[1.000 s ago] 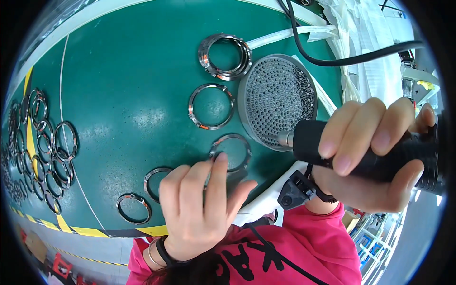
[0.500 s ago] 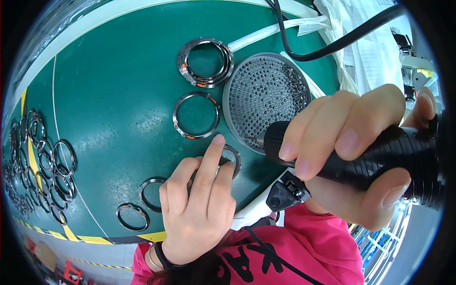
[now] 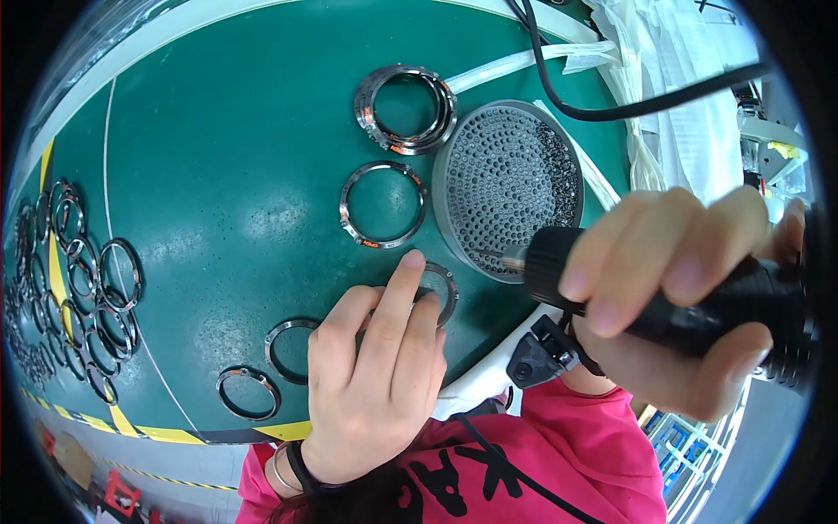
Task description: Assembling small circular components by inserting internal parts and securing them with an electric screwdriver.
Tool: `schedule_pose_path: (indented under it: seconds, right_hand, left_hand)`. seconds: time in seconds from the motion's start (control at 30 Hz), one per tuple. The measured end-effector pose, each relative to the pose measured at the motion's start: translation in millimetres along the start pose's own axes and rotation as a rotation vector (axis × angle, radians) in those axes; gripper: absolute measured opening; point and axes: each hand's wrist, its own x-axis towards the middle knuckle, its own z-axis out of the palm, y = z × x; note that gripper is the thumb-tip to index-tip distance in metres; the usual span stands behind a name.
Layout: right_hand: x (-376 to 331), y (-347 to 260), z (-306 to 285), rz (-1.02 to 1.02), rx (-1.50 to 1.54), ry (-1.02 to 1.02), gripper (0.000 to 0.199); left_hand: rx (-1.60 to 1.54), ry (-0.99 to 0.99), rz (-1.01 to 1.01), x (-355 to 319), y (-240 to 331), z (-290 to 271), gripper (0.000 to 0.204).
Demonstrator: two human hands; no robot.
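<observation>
Clearly the left hand lies flat on the green work mat, fingers pressed together, index fingertip resting on the rim of a small metal ring just below the round perforated screw tray. Most of that ring is covered by the fingers; only its right arc shows.

The right hand is wrapped in a closed grip around a black electric screwdriver, whose tip points at the tray's lower edge. Whether a screw sits on the bit is too small to tell.

By its look, the ring is thin, rigid, machined metal: light, stiff, and likely to skate on the smooth mat, so pressing down on the rim with a fingertip suits it better than pinching. Its edge looks finely notched, so I judge it worth keeping scratches off.

Left of the tray lies a larger ring with an orange mark; above that, a stack of rings. Further below and left of the tray, two darker rings lie near the mat's yellow-striped edge, the nearer one partly under the hand. Far left of the tray, a heap of rings is bent by the lens and cannot be counted. A black cable crosses above the tray; where it ends is cut off.
</observation>
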Motion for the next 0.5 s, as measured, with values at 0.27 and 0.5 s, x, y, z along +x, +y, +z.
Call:
schedule_pose_path:
  seconds: [0.27,0.5]
  right_hand:
    - [8,-4,9,0.100,0.027,-0.063,0.060]
    - [0,-20,9,0.116,0.019,-0.093,0.058]
  left_hand:
    - [0.000,0.026,0.016,1,0,2,0.022]
    - [-0.032,0.030,0.015,3,-1,3,0.020]
